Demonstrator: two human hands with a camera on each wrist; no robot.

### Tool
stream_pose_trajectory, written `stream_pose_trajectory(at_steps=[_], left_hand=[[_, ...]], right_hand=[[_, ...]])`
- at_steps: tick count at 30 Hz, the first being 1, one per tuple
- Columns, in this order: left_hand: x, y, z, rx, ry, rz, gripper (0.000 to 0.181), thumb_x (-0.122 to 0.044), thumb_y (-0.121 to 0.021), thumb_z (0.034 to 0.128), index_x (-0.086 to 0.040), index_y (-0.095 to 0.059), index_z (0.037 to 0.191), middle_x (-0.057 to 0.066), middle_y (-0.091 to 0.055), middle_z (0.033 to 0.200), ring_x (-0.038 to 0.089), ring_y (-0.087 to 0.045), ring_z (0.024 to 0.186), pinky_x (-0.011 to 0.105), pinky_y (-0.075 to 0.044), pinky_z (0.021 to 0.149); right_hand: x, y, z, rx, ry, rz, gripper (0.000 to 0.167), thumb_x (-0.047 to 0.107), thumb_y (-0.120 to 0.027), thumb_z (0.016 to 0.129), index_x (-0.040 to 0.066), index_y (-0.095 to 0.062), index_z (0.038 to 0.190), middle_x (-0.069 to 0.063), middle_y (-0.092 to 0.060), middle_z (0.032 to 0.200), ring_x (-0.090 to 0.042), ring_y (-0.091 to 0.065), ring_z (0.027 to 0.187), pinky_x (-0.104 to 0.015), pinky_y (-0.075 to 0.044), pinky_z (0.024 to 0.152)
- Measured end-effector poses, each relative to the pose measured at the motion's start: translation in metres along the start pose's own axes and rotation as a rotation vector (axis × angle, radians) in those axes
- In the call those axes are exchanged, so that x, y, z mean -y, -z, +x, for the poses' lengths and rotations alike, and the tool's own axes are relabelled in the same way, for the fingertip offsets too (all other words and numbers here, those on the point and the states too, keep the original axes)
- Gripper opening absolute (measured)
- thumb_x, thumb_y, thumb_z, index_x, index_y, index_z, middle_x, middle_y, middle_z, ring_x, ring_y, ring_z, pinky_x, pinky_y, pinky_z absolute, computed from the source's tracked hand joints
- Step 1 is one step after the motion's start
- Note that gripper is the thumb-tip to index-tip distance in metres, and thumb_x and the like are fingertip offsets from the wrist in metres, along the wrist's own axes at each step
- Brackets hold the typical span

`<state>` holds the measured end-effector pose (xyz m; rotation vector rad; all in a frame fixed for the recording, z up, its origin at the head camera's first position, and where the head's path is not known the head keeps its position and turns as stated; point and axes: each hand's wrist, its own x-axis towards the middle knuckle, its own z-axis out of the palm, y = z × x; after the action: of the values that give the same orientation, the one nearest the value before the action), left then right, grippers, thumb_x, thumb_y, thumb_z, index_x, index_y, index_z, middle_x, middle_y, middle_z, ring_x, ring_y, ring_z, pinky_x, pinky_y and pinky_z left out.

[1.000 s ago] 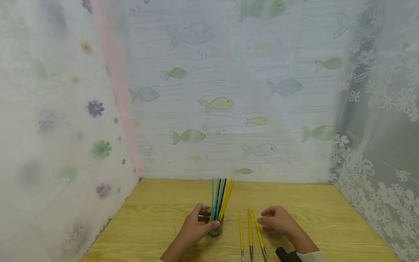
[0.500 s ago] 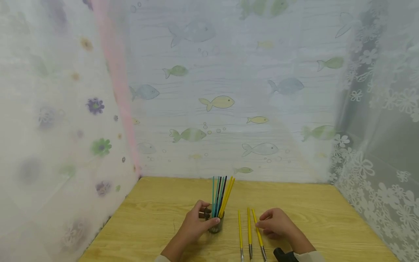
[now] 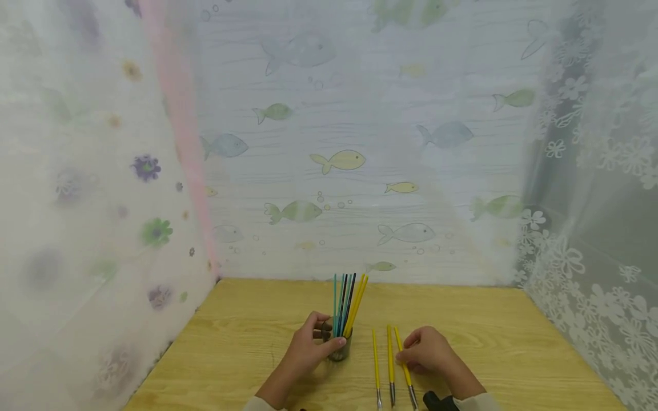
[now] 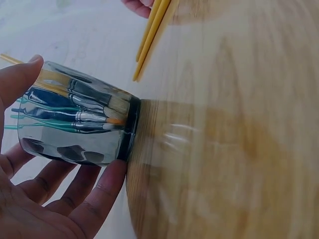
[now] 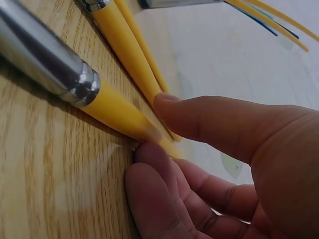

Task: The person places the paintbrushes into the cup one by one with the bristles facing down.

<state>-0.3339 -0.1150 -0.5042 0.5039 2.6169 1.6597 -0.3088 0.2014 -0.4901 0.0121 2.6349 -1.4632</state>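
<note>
My left hand [image 3: 308, 349] holds a dark, see-through glass [image 4: 60, 139] from the left, thumb on the near side and fingers around the far side. Several paintbrushes [image 4: 65, 117] with teal, dark and yellow handles stand in it, bristles down. To its right, three yellow paintbrushes lie side by side on the table. Thumb and fingers of my right hand [image 3: 429, 353] are around the handle of the rightmost paintbrush [image 5: 112, 107], which still lies on the wood. The middle paintbrush [image 3: 391, 359] and the left paintbrush [image 3: 376, 362] lie just beyond the thumb.
The wooden table [image 3: 247, 319] reaches back to a fish-patterned curtain [image 3: 339, 188]. A flower-patterned curtain [image 3: 118, 240] hangs at the left and a see-through one [image 3: 586, 268] at the right. A black device [image 3: 439, 401] sits at my right wrist.
My right hand has moved slightly left, from beside the rightmost paintbrush to around its handle. The left hand keeps its hold on the glass.
</note>
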Motion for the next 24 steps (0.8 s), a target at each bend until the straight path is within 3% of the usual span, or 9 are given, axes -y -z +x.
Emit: stream_pose_trajectory(at_steps=[7,18,24], left_hand=[[-0.0011,-0.0006,0.0032,0.003,-0.009,0.006,0.063,-0.048,-0.078,0.0916,-0.018,-0.052,0.140,0.008,-0.063,0.128,0.032,-0.063,0.119,0.048,-0.060,0.089],[0.0003,0.0022,0.0068,0.009,-0.001,0.006,0.063,-0.050,-0.078,0.0917,-0.020,-0.052,0.141,0.007,-0.062,0.129,0.030,-0.062,0.120,0.047,-0.060,0.089],[0.0018,0.0015,0.0059,0.023,-0.010,-0.002,0.061,-0.048,-0.077,0.0924,-0.020,-0.052,0.140,0.009,-0.062,0.130,0.031,-0.063,0.120,0.049,-0.060,0.091]], right_hand=[[-0.0034,-0.0023,0.0030,-0.007,0.035,-0.029,0.040,0.012,-0.090,0.079,-0.006,-0.069,0.108,-0.010,-0.071,0.086,-0.019,-0.070,0.068,-0.035,-0.062,0.059],[0.0006,-0.0043,0.0068,-0.045,-0.040,0.006,0.032,0.006,-0.086,0.079,-0.005,-0.071,0.105,-0.012,-0.071,0.089,-0.020,-0.071,0.070,-0.037,-0.063,0.061],[-0.0035,-0.0026,0.0055,-0.029,-0.049,0.026,0.031,0.006,-0.081,0.081,-0.007,-0.072,0.107,-0.011,-0.073,0.086,-0.020,-0.071,0.070,-0.036,-0.063,0.062]])
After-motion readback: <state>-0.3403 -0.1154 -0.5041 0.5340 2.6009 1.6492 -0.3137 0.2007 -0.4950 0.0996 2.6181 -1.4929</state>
